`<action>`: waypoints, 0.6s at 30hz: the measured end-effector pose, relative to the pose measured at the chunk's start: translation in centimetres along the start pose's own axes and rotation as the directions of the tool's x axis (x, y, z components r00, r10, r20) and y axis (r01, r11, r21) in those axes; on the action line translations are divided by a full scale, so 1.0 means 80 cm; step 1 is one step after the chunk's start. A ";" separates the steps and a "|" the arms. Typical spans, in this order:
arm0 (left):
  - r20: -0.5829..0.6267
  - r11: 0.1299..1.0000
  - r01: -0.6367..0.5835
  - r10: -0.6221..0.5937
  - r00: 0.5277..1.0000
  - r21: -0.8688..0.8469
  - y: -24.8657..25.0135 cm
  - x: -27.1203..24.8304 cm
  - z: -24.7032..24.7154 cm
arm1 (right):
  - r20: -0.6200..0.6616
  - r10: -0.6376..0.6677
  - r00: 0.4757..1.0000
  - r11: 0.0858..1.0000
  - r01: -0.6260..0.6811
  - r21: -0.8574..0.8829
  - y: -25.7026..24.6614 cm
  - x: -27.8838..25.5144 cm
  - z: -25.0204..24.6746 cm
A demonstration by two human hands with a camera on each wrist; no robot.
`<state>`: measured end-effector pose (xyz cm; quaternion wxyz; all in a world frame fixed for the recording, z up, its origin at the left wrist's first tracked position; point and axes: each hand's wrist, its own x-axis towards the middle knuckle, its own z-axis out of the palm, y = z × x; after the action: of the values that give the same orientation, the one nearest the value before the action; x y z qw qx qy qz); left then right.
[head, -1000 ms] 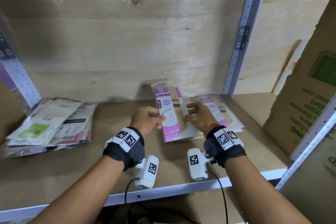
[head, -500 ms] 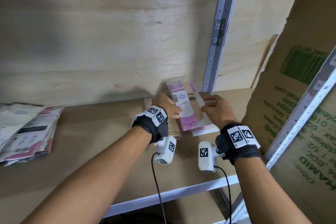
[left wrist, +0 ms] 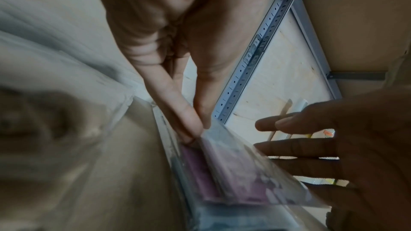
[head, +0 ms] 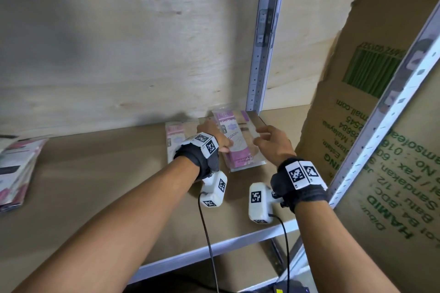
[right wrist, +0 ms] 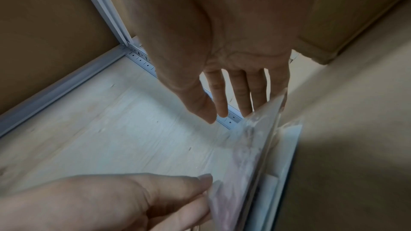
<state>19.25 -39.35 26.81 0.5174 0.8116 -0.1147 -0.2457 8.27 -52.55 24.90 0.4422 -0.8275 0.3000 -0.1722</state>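
A clear packet with pink print (head: 238,147) is tilted up at the back right of the shelf, close to the metal upright (head: 264,43). My left hand (head: 220,144) pinches its left edge between thumb and fingers (left wrist: 189,122). My right hand (head: 266,138) is at the packet's right edge with its fingers straight and spread (right wrist: 222,101), gripping nothing. The wrist views show the packet (left wrist: 233,182) (right wrist: 240,164) blurred between the two hands. A similar packet (head: 175,138) lies flat to the left of my left hand. More packets (head: 247,164) lie under the held one.
A stack of packets (head: 16,169) lies at the shelf's far left. A large cardboard box (head: 357,126) with green print stands just right of my right hand. Plywood backs the shelf, and a white metal rail (head: 214,250) forms its front edge.
Both hands have carried the packet right, toward the upright. My right hand has loosened from the packet's edge and its fingers are now spread. The head view has swung right.
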 end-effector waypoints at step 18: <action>-0.016 0.999 -0.003 0.004 1.000 0.040 -0.008 0.007 -0.007 | 0.077 -0.040 0.996 0.995 0.047 -0.084 0.002 -0.005 0.004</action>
<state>19.98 -38.85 26.26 0.5026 0.8235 -0.1167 -0.2358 8.12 -52.14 24.57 0.4132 -0.8581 0.2722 -0.1376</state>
